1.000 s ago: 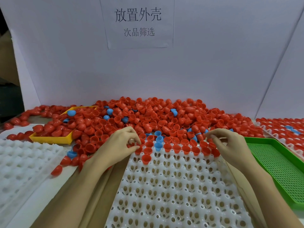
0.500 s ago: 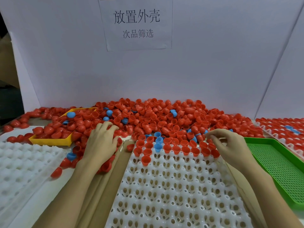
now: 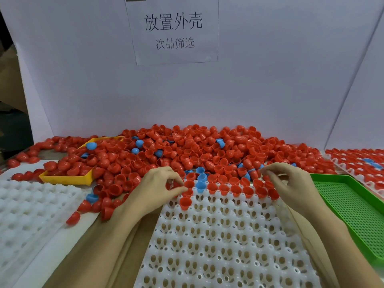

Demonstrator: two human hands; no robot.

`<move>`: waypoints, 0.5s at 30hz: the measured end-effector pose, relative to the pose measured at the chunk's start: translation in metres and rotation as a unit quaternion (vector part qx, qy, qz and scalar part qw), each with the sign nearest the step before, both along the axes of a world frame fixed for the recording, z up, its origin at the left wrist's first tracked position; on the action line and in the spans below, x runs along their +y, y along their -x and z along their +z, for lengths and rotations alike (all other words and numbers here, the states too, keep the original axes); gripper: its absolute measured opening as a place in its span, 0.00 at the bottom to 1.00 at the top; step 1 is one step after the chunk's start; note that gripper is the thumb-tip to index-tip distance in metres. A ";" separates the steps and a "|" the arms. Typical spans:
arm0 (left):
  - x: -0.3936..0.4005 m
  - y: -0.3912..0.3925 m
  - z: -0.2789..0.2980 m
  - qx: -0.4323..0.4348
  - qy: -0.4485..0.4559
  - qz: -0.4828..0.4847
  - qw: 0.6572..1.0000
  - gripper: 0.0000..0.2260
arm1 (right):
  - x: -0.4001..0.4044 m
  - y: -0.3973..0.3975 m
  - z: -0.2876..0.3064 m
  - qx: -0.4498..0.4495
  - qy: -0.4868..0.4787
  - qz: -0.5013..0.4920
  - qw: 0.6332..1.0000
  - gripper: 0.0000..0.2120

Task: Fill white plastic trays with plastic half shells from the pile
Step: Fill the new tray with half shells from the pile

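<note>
While the pile [image 3: 197, 150] lies against the tray [image 3: 224, 235] far edge, your reach stays short | left hand [image 3: 158, 190] pinches a red shell [image 3: 188, 192] over the second row | right hand [image 3: 291, 183] curled at far row, contents cannot be told | near rows unfilled.

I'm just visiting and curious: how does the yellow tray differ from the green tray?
The yellow tray sits on the left, half buried in the pile and heaped with red half shells; the green tray on the right holds nothing. The green tray's floor is a perforated mesh; the yellow tray's floor is hidden under shells. The green tray looks longer. Both are shallow, rectangular coloured plastic.
</note>
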State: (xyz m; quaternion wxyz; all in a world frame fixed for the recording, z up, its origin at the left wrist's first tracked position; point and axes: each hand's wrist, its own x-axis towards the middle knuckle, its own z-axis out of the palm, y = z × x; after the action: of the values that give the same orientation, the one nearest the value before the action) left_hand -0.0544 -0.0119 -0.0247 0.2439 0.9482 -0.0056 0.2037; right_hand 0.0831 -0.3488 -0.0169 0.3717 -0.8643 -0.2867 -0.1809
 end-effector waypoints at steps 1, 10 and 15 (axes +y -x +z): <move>-0.002 0.000 0.000 0.012 -0.008 0.003 1.000 0.05 | 0.000 0.000 0.000 0.001 -0.001 -0.001 1.000 0.10; -0.006 0.002 0.009 0.015 0.168 0.047 0.985 0.10 | 0.001 0.003 0.004 -0.005 0.002 -0.003 1.000 0.10; -0.004 0.006 0.018 -0.027 0.280 0.063 0.957 0.11 | 0.005 0.010 0.010 0.007 -0.012 0.008 1.000 0.11</move>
State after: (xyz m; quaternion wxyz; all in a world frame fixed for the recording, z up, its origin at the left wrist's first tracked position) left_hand -0.0606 -0.0160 -0.0069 0.4864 0.8344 0.1048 0.2372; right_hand 0.0733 -0.3437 -0.0064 0.3856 -0.8588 -0.2883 -0.1753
